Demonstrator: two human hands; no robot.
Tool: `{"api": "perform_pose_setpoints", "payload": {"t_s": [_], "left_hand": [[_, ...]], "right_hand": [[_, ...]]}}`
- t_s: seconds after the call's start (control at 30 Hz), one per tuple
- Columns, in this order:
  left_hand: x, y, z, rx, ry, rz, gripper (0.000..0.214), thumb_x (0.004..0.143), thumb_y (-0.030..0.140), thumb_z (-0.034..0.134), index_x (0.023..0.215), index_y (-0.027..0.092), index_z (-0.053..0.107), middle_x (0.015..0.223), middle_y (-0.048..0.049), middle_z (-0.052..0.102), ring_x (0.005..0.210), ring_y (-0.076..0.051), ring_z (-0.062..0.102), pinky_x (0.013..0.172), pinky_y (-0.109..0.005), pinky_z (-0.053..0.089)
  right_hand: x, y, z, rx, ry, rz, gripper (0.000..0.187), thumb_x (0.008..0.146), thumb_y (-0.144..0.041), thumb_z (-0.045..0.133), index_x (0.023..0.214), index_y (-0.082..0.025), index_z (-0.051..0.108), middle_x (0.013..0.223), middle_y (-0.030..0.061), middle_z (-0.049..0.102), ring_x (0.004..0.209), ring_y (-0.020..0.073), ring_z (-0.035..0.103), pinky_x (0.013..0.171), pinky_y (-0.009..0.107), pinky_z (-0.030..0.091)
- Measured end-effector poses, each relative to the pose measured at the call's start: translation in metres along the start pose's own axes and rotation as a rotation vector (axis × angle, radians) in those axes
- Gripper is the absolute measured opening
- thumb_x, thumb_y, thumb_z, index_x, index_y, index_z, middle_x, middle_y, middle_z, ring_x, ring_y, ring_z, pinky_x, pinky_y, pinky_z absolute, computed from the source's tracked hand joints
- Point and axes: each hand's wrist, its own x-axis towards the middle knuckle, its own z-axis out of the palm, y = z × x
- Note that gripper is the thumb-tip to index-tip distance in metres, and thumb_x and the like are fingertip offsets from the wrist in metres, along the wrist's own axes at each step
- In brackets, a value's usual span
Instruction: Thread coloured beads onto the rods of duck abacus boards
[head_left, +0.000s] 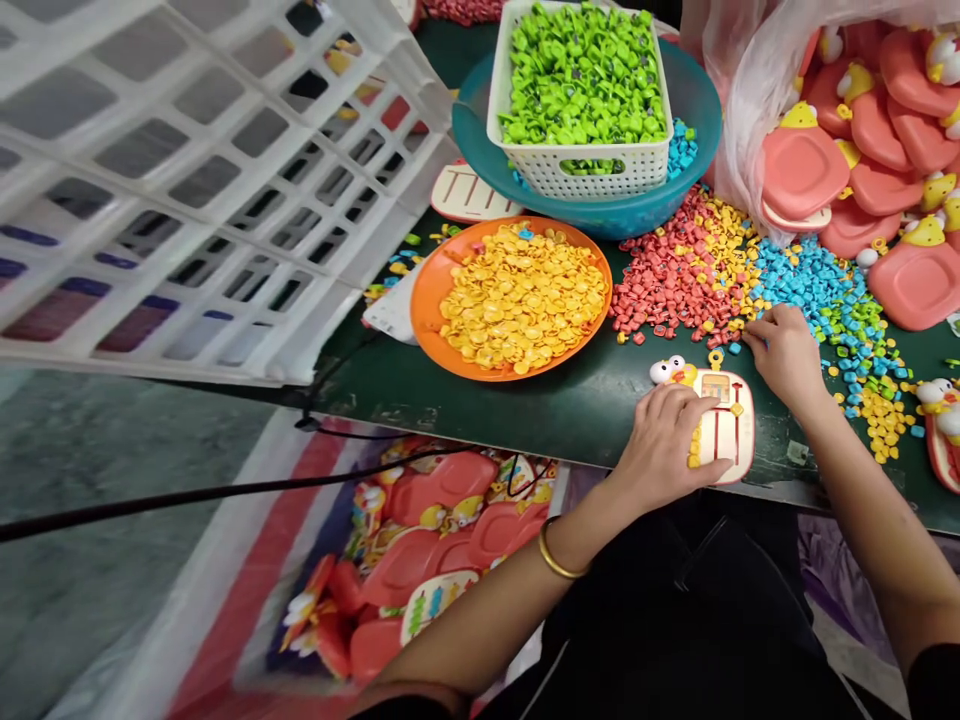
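On the green table [525,405], a toy board [726,425] lies under the left hand [667,440]

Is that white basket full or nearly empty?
Full. Green pieces heap above the rim of the white basket, which sits inside a teal bowl.

No word, number or brand can be read anywhere. The printed marks on the toy board [724,430] under the left hand [664,445] and on the pale card [435,600] below the table are too blurred to read.
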Motion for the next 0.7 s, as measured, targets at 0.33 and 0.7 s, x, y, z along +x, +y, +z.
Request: {"api": "perform_pose_setpoints", "payload": {"t_s": [0.33,0.7], "left_hand": [[-0.004,-0.006,0.010,-0.085,0.064,0.012,0.050,0.078,0.055,0.071,0.110,0.020,0.055,0.112,-0.0100,0.060,0.117,-0.032,0.052,0.109,-0.053,0.035],[-0.003,-0.005,0.002,-0.033,-0.044,0.012,0.066,0.081,0.055,0.071,0.138,0.026,0.054,0.131,-0.0101,0.059,0.126,-0.032,0.049,0.114,-0.052,0.029]], "right_hand": [[-0.084,-0.029,-0.015,0.414,-0.164,-0.096,0.022,0.095,-0.030,0.055,0.096,-0.027,0.077,0.092,0.0054,0.069,0.086,0.0192,0.067,0.077,0.034,0.056],[-0.027,-0.017,-0.008,0.249,0.036,0.050,0.023,0.092,-0.026,0.053,0.092,-0.023,0.076,0.092,0.0080,0.071,0.084,0.0219,0.065,0.078,0.037,0.053]]}}
